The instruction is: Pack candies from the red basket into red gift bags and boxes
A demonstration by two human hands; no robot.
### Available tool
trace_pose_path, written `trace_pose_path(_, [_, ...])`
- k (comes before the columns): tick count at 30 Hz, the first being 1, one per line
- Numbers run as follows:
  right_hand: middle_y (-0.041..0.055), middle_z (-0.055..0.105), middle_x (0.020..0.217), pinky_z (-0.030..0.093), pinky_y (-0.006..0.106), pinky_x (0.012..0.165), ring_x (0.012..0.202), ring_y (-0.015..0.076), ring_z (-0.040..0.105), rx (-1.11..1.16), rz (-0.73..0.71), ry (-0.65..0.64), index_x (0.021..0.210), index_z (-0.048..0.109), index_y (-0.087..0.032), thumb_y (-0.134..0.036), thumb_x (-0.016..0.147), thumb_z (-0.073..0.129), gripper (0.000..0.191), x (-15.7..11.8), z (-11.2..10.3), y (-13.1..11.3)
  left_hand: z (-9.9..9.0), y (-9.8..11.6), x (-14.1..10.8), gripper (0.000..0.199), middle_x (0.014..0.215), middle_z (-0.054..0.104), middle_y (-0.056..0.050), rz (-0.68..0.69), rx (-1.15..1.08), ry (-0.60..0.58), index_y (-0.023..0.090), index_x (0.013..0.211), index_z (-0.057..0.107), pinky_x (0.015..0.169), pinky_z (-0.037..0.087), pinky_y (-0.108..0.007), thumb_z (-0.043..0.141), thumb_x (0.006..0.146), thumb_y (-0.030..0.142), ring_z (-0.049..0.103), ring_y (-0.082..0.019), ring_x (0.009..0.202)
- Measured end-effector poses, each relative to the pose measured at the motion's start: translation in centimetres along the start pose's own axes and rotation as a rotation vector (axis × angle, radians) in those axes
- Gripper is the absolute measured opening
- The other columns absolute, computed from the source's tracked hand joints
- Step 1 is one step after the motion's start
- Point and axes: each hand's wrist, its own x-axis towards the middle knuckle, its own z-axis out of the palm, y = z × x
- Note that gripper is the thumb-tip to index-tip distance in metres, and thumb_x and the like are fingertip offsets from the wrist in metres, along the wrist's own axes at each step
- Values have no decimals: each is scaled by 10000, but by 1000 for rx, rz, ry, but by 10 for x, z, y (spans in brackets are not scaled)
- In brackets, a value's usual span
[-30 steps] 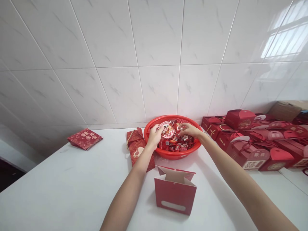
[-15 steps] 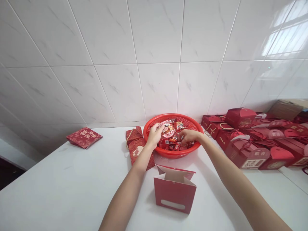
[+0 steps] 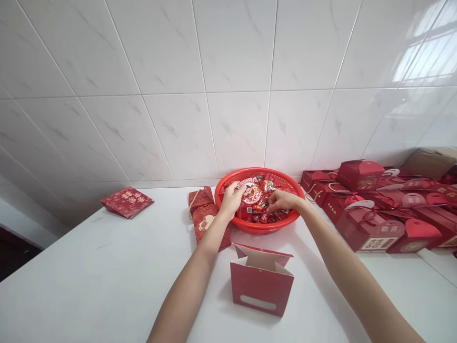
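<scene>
A red plastic basket (image 3: pixel 263 229) holds many wrapped candies (image 3: pixel 263 217). At its left side, my left hand (image 3: pixel 232 200) is closed on the edge of a round red-and-white printed piece (image 3: pixel 251 191) that looks like a flat packet or card. My right hand (image 3: pixel 282 201) reaches over the right rim, fingertips pinched together among the candies; whatever lies between them is too small to make out. In front of the basket, between my forearms, a red paper gift box (image 3: pixel 262 288) stands upright with its top open.
Left of the basket lie red patterned gift boxes (image 3: pixel 205 214) with a rope handle, partly behind my left forearm. A folded flat red box (image 3: pixel 127 202) rests farther left on the white table (image 3: pixel 107 276). Many red gift boxes (image 3: pixel 373 226) crowd the right side, near a cardboard box (image 3: pixel 430 162).
My right hand has risen slightly out of the candies, its fingers drawn closer together. The round printed piece has turned a little in my left hand. The view has shifted slightly.
</scene>
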Motion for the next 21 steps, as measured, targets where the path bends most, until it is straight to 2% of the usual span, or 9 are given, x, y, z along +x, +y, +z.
trace_pose_path(3, [-23, 542, 538, 375, 243, 558, 593, 135, 521, 53, -15, 181, 537, 544, -188, -369, 659, 769, 313, 0, 0, 0, -1, 2, -2, 255, 862, 670, -28, -4, -1, -3, 190, 775, 613, 743, 453, -297, 752, 753, 403, 571, -194, 837])
trace_pose_path(6, [12, 600, 623, 390, 256, 581, 643, 161, 559, 104, 10, 368, 636, 595, -177, -430, 729, 723, 298, 1, 1, 5, 0, 6, -4, 245, 910, 677, -34, -16, -7, -6, 196, 800, 622, 748, 463, -294, 753, 745, 395, 577, -194, 850])
trace_pose_path(9, [81, 676, 813, 416, 279, 616, 752, 205, 602, 149, 40, 529, 943, 663, -149, -500, 851, 592, 370, 2, 1, 11, 3, 12, -7, 253, 910, 668, -31, -20, -17, -15, 201, 804, 616, 728, 465, -288, 745, 736, 408, 572, -184, 823])
trace_pose_path(11, [108, 691, 904, 434, 286, 636, 812, 222, 614, 169, 24, 541, 1123, 637, -136, -513, 878, 554, 457, 1, 0, 12, 6, 17, -9, 274, 849, 640, -18, -13, -25, -20, 204, 769, 592, 692, 448, -281, 746, 718, 425, 544, -170, 770])
trace_pose_path(13, [90, 697, 903, 449, 276, 647, 819, 214, 624, 176, -35, 441, 1140, 648, -145, -477, 840, 612, 449, 0, 1, 10, 8, 22, -11, 316, 768, 589, -1, -9, -30, -12, 207, 717, 546, 655, 419, -274, 760, 690, 437, 501, -157, 719])
trace_pose_path(16, [11, 690, 772, 451, 243, 620, 729, 182, 628, 138, -135, 129, 959, 734, -195, -331, 626, 796, 365, -2, 4, 3, 9, 26, -13, 373, 689, 508, 21, -25, -26, -7, 212, 670, 476, 608, 381, -266, 772, 676, 438, 439, -141, 663])
trace_pose_path(18, [-26, 664, 679, 429, 231, 574, 649, 162, 602, 88, -164, -70, 831, 753, -222, -234, 502, 832, 339, -1, 7, 0, 8, 24, -13, 382, 672, 483, 27, -35, -22, -14, 213, 666, 462, 601, 376, -265, 769, 685, 440, 434, -139, 655])
trace_pose_path(21, [-28, 639, 639, 389, 235, 539, 595, 143, 553, 23, -173, -223, 712, 734, -213, -202, 504, 803, 220, 0, 10, -1, 6, 17, -9, 357, 680, 507, 25, -27, -16, -10, 209, 692, 500, 653, 406, -269, 765, 699, 448, 485, -150, 697])
